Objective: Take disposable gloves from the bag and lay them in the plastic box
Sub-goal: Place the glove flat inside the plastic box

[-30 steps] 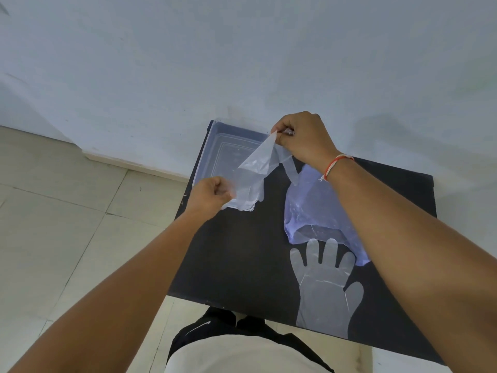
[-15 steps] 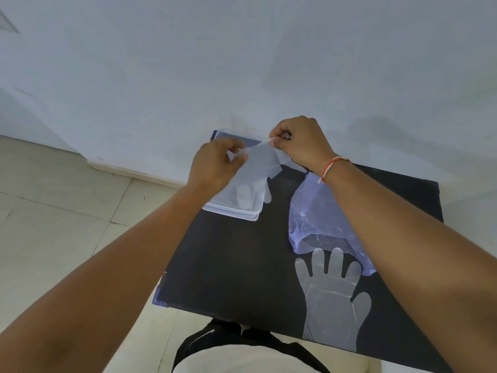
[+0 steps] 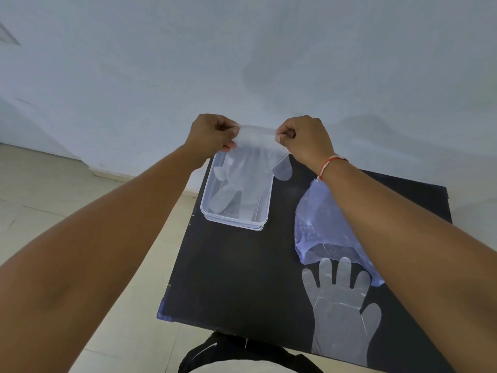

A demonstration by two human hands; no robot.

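A clear disposable glove (image 3: 250, 157) hangs stretched by its cuff between my left hand (image 3: 212, 134) and my right hand (image 3: 304, 138). Both hands pinch the cuff's corners above the far end of the clear plastic box (image 3: 265, 219). The glove's fingers droop into the box and its thumb lies over the box's right rim. To the right on the black table lies the bluish plastic bag (image 3: 320, 224), partly under my right forearm. A second clear glove (image 3: 341, 316) lies flat near the table's front edge, fingertips at the bag's mouth.
The small black table (image 3: 236, 275) stands against a pale wall (image 3: 242, 63). Tiled floor (image 3: 53, 197) lies to its left. My dark trousers show below the table's front edge.
My left hand moved up and left along the cuff, and both hands spread apart and rose. The glove now hangs flat and wide over the box.
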